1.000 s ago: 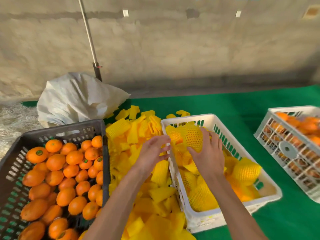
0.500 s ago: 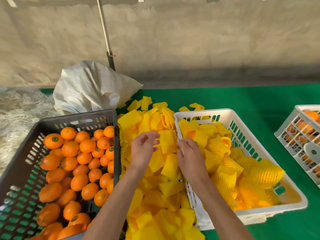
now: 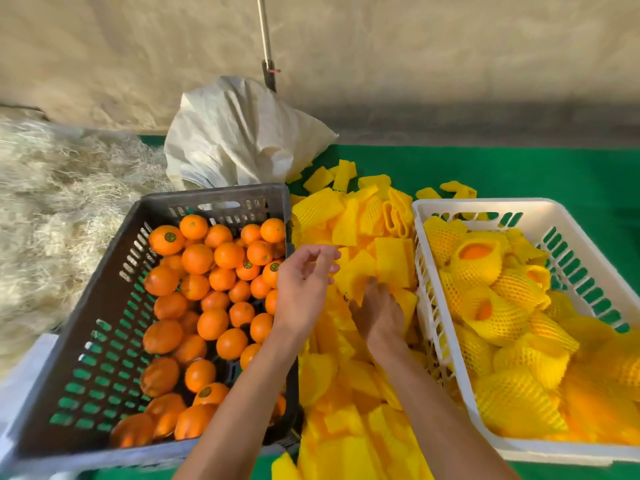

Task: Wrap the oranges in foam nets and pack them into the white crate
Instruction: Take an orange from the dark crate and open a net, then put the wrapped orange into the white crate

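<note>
We see a green tabletop in front of a plain tan wall. On the left sits a dark crate full of bare oranges. On the right sits the white crate, and it holds oranges that already wear yellow nets. Between the two crates lies a big pile of loose yellow foam nets.

Our left hand floats over the near edge of the dark crate, by the pile. Its fingers are loosely curled and hold nothing. Our right hand reaches down into the pile, just beside the white crate. Its fingers dig in among the nets and are partly hidden, so we cannot tell if they have hold of one.

Behind the dark crate sits a crumpled white sack, with a thin pole standing behind it. Pale straw lies far to the left.
</note>
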A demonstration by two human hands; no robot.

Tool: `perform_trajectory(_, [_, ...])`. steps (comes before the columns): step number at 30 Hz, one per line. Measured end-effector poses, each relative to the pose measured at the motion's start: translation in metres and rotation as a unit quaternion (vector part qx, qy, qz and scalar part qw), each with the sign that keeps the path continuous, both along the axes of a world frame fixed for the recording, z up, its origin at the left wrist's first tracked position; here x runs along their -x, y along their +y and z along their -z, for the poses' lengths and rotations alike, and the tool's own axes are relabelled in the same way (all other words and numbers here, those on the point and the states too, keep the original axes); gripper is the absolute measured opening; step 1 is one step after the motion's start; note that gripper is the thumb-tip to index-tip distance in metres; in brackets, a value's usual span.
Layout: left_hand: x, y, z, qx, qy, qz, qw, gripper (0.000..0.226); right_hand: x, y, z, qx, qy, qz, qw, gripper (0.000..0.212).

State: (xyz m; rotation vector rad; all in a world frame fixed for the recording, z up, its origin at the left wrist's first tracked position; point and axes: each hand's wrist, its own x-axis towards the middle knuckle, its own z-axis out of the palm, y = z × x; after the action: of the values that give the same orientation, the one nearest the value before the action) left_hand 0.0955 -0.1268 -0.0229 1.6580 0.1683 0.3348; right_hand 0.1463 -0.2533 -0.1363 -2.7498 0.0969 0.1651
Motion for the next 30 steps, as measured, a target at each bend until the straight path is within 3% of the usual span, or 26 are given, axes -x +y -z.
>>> perform_trajectory(3, [0.001,0.007,0.002,0.016,0.003,0.007,1.0,0.021,0.003,-0.006,-0.007,-0.035,-0.056,0.015,0.998,0.031])
perform_trajectory(6, [0.0,0.012,-0.001,0.056,0.044,0.01,0.997,0.023,0.016,-0.005,-0.035,-0.115,-0.16,0.018,0.98,0.028])
perform_trajectory(9, [0.002,0.014,-0.01,0.119,0.124,0.074,0.982,0.039,0.033,0.005,-0.066,-0.206,-0.274,-0.054,0.938,0.024])
perform_trajectory(11, [0.008,0.016,-0.017,0.105,0.122,0.094,0.982,0.044,0.043,0.011,-0.082,-0.244,-0.271,-0.096,0.926,0.03])
perform_trajectory(15, [0.023,0.029,-0.019,0.07,0.05,0.045,0.995,0.033,0.06,0.016,-0.103,-0.319,-0.231,-0.162,0.905,0.037])
perform_trajectory(20, [0.041,0.05,-0.02,-0.074,-0.013,0.008,0.997,0.016,0.081,0.039,-0.124,-0.393,-0.175,-0.109,0.896,0.049])
perform_trajectory(22, [0.046,0.055,-0.02,-0.129,-0.013,-0.004,0.992,0.017,0.083,0.051,-0.129,-0.383,-0.184,-0.091,0.901,0.046])
perform_trajectory(25, [0.053,0.068,-0.024,-0.106,0.002,-0.031,0.994,0.015,0.079,0.059,-0.132,-0.329,-0.249,-0.094,0.906,0.022])
perform_trajectory(30, [0.058,0.1,-0.032,-0.051,0.032,-0.094,0.994,0.021,0.075,0.067,-0.133,-0.172,-0.273,-0.231,0.918,0.028])
